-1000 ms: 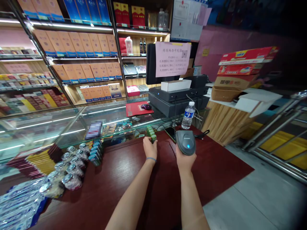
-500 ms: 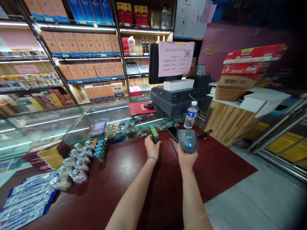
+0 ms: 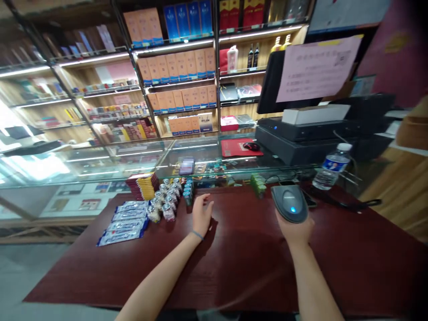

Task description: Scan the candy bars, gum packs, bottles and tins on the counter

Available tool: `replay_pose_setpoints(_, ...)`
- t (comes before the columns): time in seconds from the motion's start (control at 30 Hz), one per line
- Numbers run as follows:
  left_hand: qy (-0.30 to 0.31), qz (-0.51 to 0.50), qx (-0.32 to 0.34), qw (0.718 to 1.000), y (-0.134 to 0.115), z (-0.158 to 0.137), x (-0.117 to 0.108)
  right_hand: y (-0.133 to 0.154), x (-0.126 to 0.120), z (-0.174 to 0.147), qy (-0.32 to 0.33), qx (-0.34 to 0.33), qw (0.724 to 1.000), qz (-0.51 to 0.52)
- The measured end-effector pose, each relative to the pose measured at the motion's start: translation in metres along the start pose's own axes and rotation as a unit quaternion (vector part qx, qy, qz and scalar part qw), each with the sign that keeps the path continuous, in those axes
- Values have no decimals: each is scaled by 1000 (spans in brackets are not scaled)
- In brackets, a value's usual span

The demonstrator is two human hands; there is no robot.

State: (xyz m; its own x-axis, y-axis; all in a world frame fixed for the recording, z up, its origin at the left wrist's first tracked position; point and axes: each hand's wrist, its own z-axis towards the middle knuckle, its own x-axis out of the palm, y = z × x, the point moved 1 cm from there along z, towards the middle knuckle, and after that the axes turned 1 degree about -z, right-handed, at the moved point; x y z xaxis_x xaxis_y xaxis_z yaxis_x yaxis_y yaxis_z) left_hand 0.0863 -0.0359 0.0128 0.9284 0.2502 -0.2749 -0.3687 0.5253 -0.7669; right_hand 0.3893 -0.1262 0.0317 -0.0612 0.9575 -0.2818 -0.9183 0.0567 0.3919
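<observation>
My right hand (image 3: pixel 297 229) is wrapped round the handle of a dark grey barcode scanner (image 3: pixel 290 203), whose blue light is lit. Over the middle of the table, my left hand (image 3: pixel 202 213) is bare, its fingers loosely bent and apart. Just left of it stands a row of small blue-green containers (image 3: pixel 188 191). Beside that row are several small jars with silver lids (image 3: pixel 169 209). A row of green packs (image 3: pixel 258 184) stands at the table's far edge, between my two hands and apart from both.
Blue-and-white packets (image 3: pixel 125 222) and stacked maroon-yellow packs (image 3: pixel 143 186) lie on the left of the dark red table (image 3: pixel 214 267). A water bottle (image 3: pixel 331 167) and a black cable (image 3: pixel 351 205) are at right. Behind runs a glass counter (image 3: pixel 200 154) with a monitor (image 3: pixel 272 82).
My left hand has let go of the green packs and moved left toward the blue-green containers. The view has turned left. The scanner is still in my right hand.
</observation>
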Motion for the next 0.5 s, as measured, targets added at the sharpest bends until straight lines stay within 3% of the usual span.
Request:
replay_pose_setpoints(0.1, -71, 36, 20, 997, 10, 3, -37, 21, 1, -2, 22, -78, 996, 29)
replay_pose_setpoints(0.23, -147, 74, 27, 986, 19, 6, -59, 48, 1, -8, 79, -126, 983, 106)
replay_pose_setpoints(0.5, -100, 88, -45, 990, 32, 6, -56, 76, 4, -27, 179, -220, 946, 158)
